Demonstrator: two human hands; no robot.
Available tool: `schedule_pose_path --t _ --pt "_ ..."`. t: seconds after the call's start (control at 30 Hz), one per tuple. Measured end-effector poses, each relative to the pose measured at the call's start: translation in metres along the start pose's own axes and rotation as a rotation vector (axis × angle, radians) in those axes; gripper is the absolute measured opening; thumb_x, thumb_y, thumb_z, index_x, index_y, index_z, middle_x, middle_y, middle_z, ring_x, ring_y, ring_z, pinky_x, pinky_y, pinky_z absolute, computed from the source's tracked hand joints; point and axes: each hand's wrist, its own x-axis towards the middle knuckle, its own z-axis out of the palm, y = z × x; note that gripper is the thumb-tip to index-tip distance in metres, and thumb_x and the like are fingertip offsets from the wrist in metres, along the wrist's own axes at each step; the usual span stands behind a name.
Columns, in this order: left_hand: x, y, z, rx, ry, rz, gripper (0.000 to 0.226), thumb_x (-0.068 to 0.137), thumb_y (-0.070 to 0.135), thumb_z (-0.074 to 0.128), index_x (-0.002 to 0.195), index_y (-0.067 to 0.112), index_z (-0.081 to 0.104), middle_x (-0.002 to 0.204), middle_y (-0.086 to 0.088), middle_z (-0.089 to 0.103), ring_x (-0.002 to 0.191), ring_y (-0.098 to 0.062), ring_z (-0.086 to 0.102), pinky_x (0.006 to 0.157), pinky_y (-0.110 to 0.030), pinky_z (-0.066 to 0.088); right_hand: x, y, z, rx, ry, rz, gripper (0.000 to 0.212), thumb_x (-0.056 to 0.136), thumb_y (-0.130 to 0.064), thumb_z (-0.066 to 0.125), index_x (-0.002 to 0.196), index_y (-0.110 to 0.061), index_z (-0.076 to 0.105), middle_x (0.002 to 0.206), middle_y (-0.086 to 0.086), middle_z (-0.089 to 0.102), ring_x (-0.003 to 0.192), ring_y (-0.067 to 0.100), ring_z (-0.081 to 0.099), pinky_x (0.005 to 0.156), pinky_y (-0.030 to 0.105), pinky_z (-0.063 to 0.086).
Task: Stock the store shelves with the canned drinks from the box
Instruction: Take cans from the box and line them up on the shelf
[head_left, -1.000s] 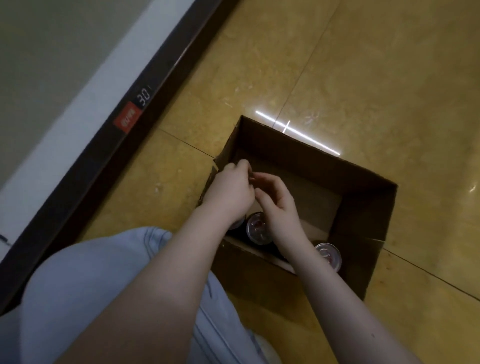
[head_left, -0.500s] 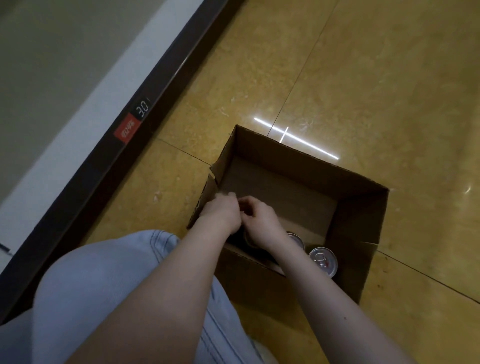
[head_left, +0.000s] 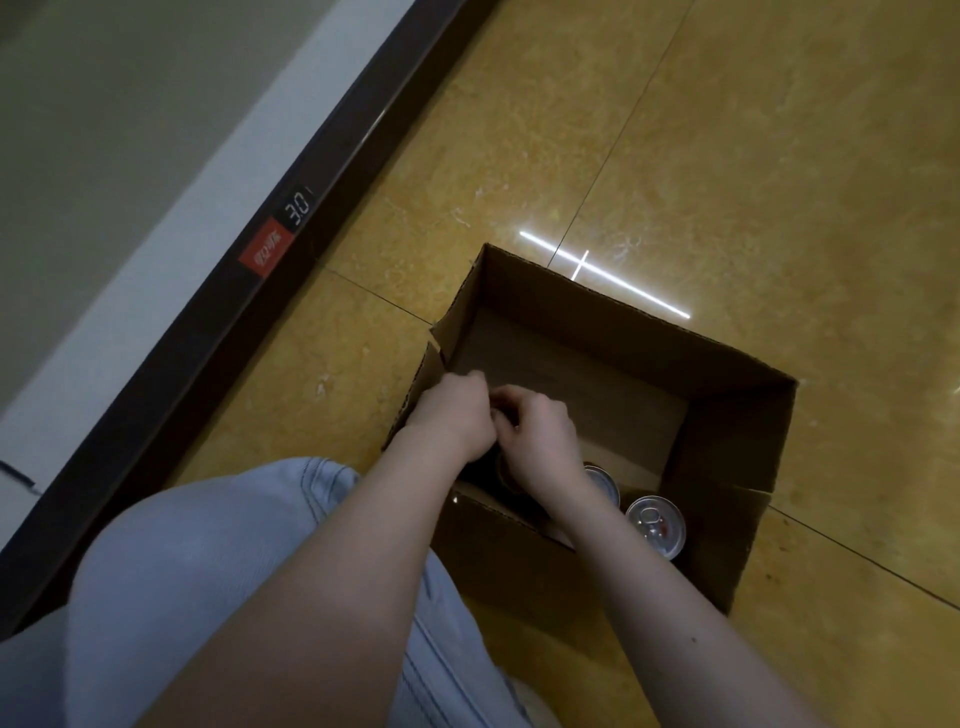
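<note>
An open cardboard box (head_left: 737, 431) stands on the floor in front of me. Silver can tops show along its near wall: one can (head_left: 655, 525) in full, a second can (head_left: 602, 480) half hidden by my right wrist. Both hands reach into the box's near left corner. My right hand (head_left: 543, 439) curls its fingers over the top of a dark can (head_left: 505, 475). My left hand (head_left: 457, 415) sits right against it, fingers curled downward; what lies under them is hidden.
A low shelf (head_left: 104, 171) runs along the left, its dark front rail carrying a red price tag (head_left: 275, 244) marked 3.0. My knee in light blue jeans (head_left: 208, 571) is between the shelf and the box. Glossy yellow floor tiles (head_left: 727, 156) surround the box.
Both hands have dropped from the box's rim level down into its near left corner and closed together. The can top seen between them a second ago is now covered.
</note>
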Motion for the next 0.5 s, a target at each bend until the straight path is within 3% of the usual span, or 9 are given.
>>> schedule_pose_path --t 0.13,0.23,0.3,0.4,0.5 --pt "-0.008 0.005 -0.009 -0.021 0.125 0.094 0.043 0.086 0.029 0.057 0.125 0.018 0.045 0.119 -0.011 0.051 0.102 -0.029 0.057 0.082 -0.04 0.052 -0.006 -0.002 -0.019 0.054 0.118 -0.023 0.03 0.093 -0.019 0.05 0.122 -0.02 0.06 0.116 0.004 0.066 0.106 0.02 0.06 0.09 0.039 0.051" --pt "-0.019 0.009 -0.017 -0.14 0.225 0.197 0.054 0.079 0.034 0.065 0.127 0.02 0.043 0.12 -0.007 0.054 0.104 -0.027 0.056 0.082 -0.041 0.052 -0.013 -0.001 -0.042 0.128 0.22 -0.023 0.026 0.092 -0.021 0.053 0.115 -0.021 0.065 0.106 -0.001 0.069 0.097 0.013 0.063 0.076 0.023 0.05" --pt "-0.028 0.012 -0.025 -0.282 0.295 0.245 0.05 0.081 0.034 0.065 0.126 0.022 0.045 0.119 -0.001 0.058 0.102 -0.021 0.058 0.08 -0.035 0.051 -0.018 -0.004 -0.058 0.185 0.276 -0.028 0.023 0.09 -0.021 0.056 0.11 -0.022 0.069 0.098 -0.003 0.07 0.091 0.009 0.064 0.07 0.02 0.051" --pt "-0.045 0.019 -0.041 -0.538 0.37 0.291 0.038 0.083 0.034 0.064 0.118 0.024 0.052 0.109 0.008 0.064 0.087 -0.012 0.062 0.073 -0.027 0.048 -0.026 -0.016 -0.087 0.231 0.333 -0.06 0.02 0.089 -0.02 0.057 0.104 -0.023 0.07 0.089 -0.006 0.069 0.081 0.0 0.063 0.063 0.007 0.046" --pt "-0.064 0.028 -0.061 -0.705 0.421 0.358 0.026 0.082 0.035 0.067 0.104 0.023 0.061 0.084 0.014 0.064 0.063 0.004 0.057 0.06 -0.011 0.04 -0.034 -0.036 -0.119 0.285 0.365 -0.108 0.019 0.089 -0.016 0.058 0.101 -0.02 0.071 0.088 -0.004 0.071 0.079 0.002 0.064 0.063 0.012 0.049"
